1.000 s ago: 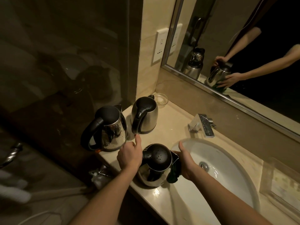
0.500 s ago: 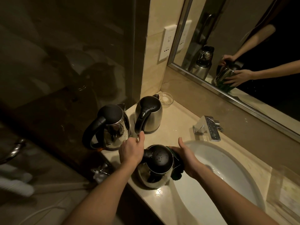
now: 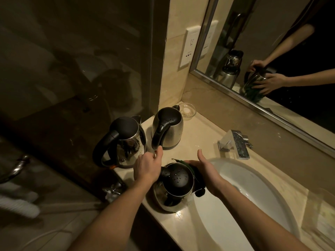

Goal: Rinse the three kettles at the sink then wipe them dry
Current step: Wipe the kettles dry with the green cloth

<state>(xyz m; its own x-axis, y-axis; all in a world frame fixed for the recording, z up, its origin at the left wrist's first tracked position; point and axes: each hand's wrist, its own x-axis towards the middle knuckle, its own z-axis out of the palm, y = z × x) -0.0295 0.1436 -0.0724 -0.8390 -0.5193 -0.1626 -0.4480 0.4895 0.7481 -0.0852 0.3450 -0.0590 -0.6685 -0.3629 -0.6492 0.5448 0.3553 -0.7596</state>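
Steel and black plastic sit under both hands: the near kettle [image 3: 174, 189] stands on the counter's front edge, touching the sink [image 3: 253, 192] rim, lid shut and beaded with water drops. The left hand [image 3: 147, 167] is curled around its handle, thumb up. The right hand [image 3: 204, 171] lies flat and wide, pressing a dark green cloth [image 3: 196, 180] against the kettle's side. Behind them the left kettle [image 3: 123, 142] and the back kettle [image 3: 167, 127] stand upright and lidded, so their contents are hidden. A clear glass dish [image 3: 187, 109] sits in the corner. The basin looks wet below the faucet [image 3: 235, 144].
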